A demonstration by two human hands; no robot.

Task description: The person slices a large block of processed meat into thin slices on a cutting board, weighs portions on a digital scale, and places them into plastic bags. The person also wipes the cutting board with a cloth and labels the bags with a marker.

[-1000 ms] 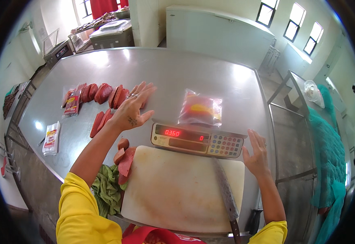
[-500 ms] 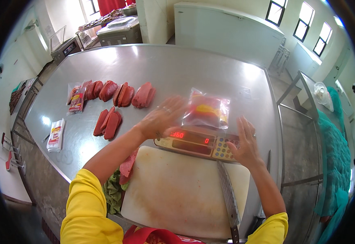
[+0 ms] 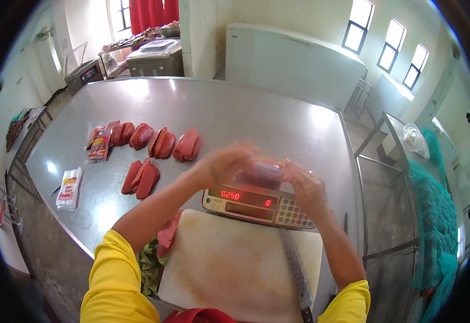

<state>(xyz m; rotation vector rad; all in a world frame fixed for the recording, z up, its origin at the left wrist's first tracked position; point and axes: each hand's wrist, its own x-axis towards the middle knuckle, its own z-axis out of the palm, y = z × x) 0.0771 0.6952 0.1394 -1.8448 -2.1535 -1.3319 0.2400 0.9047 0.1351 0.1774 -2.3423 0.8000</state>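
Note:
A clear plastic bag of red meat (image 3: pixel 262 175) is over the digital scale (image 3: pixel 245 215), its far edge tipped up. My left hand (image 3: pixel 225 164), blurred, is closed at the bag's left edge. At the right edge, my right hand (image 3: pixel 307 185) pinches the plastic between thumb and fingers. The scale's red display and round keys face me. Closer to me lies a white cutting board (image 3: pixel 235 264) with stains. A long knife (image 3: pixel 298 266) rests along its right side, handle toward me. Pink meat (image 3: pixel 168 234) sits beside the board's left edge.
Several stacks of sliced meat (image 3: pixel 162 144) lie at left on the steel table (image 3: pixel 235 102). Near them are a filled packet (image 3: pixel 99 146) and a pile of flat printed bags (image 3: pixel 69 188). Green leafy stuff (image 3: pixel 149 266) lies left of the board. A white chest freezer (image 3: pixel 288 62) stands beyond.
Both hands have come inward from beside the bag and taken its edges. The bag has tipped up from lying flat, and the scale's reading has dropped. The view has shifted slightly.

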